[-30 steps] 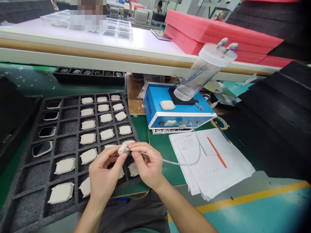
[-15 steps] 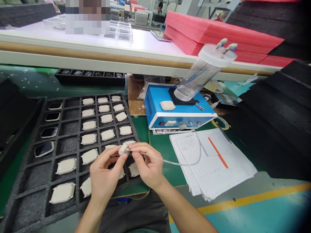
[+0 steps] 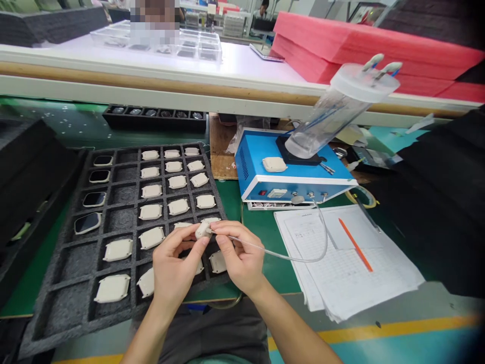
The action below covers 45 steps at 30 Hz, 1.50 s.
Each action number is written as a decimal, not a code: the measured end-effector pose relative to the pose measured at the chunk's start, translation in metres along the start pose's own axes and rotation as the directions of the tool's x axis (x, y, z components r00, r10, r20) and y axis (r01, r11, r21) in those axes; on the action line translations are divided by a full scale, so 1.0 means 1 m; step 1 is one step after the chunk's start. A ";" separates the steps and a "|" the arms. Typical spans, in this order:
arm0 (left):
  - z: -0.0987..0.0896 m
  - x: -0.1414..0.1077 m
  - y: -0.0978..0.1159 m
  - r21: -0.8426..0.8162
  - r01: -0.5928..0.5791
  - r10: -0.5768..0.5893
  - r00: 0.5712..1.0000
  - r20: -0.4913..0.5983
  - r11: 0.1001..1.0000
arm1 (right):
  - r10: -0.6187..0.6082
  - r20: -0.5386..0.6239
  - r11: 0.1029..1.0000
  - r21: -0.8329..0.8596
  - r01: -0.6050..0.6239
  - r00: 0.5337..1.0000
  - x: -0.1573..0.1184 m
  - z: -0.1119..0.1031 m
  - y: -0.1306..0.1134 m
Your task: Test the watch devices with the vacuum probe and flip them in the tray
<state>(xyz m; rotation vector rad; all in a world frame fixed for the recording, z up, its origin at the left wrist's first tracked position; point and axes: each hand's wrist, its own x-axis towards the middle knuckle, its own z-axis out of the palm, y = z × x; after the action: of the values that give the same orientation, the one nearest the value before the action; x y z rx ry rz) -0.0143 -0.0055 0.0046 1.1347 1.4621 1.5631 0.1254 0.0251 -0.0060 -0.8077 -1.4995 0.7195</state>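
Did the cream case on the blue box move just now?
No. The cream case sits in the same spot on the blue box, beside the black base. Only the view shifted.

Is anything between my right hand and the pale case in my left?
Only the clear cable, its tip held by your right hand at the side of the pale case; nothing else visible stands between.

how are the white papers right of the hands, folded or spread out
Spread out: the papers lie flat on the green table, lower edges fanned, with an orange stick on top.
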 end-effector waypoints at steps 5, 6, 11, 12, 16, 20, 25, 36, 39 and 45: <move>0.000 0.000 0.001 -0.003 0.012 -0.012 1.000 0.005 1.000 | -0.001 0.000 1.000 -0.010 0.001 1.000 0.000 0.000 0.000; 0.000 0.000 0.001 -0.002 0.012 -0.012 1.000 0.006 1.000 | -0.001 -0.001 1.000 -0.011 0.001 1.000 0.000 0.000 0.001; -0.001 0.001 -0.002 0.005 -0.004 0.004 1.000 -0.002 1.000 | -0.008 -0.010 1.000 0.003 0.008 1.000 0.001 0.002 0.002; -0.001 0.002 -0.002 0.006 -0.006 0.006 1.000 -0.002 1.000 | -0.011 -0.012 1.000 0.008 0.011 1.000 0.001 0.002 0.002; -0.001 0.002 -0.002 0.009 -0.012 0.012 1.000 0.001 1.000 | -0.014 -0.018 1.000 -0.001 0.014 1.000 0.003 0.002 0.001; -0.001 0.001 -0.002 0.006 -0.008 0.008 1.000 -0.004 1.000 | -0.014 -0.011 1.000 0.010 0.015 1.000 0.003 0.002 0.001; -0.002 0.002 -0.003 -0.003 -0.012 0.012 1.000 -0.003 1.000 | -0.020 -0.008 0.999 0.048 0.020 1.000 0.002 0.003 0.002; -0.016 -0.002 0.004 0.240 -0.137 0.138 0.990 0.012 0.961 | 0.005 -0.013 1.000 0.026 -0.005 1.000 -0.010 -0.003 0.003; -0.059 0.022 0.019 0.556 -0.238 0.218 0.970 0.104 0.796 | 0.051 -0.039 0.998 0.027 -0.050 0.998 -0.018 -0.004 0.006; -0.141 0.085 0.022 0.730 -0.235 0.002 0.952 0.305 0.641 | 0.099 -0.043 0.994 0.041 -0.098 0.994 -0.023 -0.003 0.003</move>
<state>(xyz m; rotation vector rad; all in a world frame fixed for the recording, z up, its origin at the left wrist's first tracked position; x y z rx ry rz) -0.1752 0.0177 0.0413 1.8787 1.9321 0.7573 0.1292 0.0076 -0.0208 -0.8675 -1.4091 0.7968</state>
